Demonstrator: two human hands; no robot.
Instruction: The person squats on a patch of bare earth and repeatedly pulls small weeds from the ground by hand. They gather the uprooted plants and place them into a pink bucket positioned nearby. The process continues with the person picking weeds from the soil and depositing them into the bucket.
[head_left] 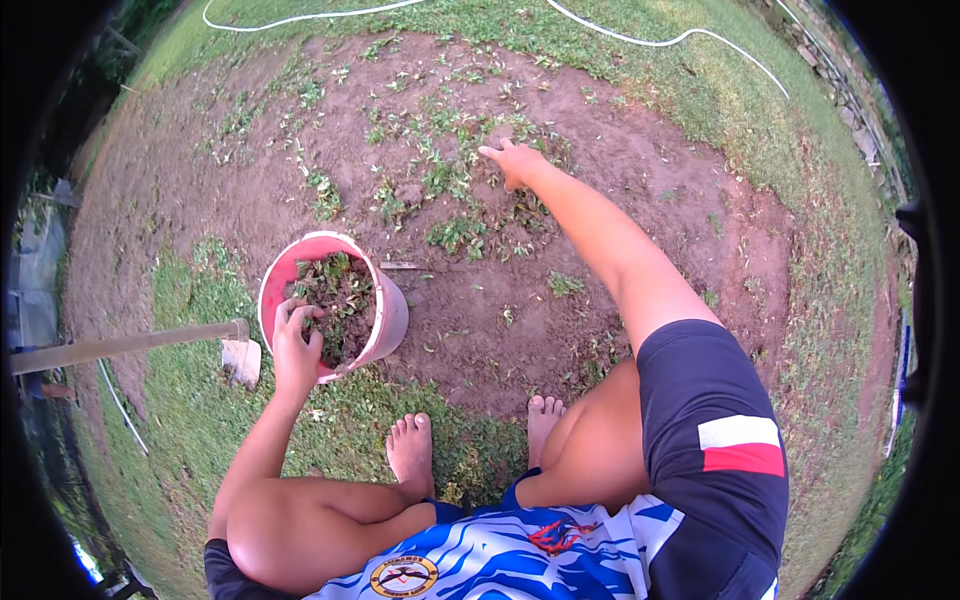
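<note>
Now the left hand (293,345) rests curled fingers on leafy weeds (346,285) inside the pink bucket (393,318), grip unclear, that bucket apparently close for easy reach, while the right hand (519,164) hovers over soil (480,345), fingers loosely spread, seemingly empty.

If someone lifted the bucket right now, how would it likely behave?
The bucket would probably feel heavy, given the soil and leafy plants inside. It keeps a round shape, so it is likely fairly stiff. Tilted, it might spill, since the top is open.
</note>
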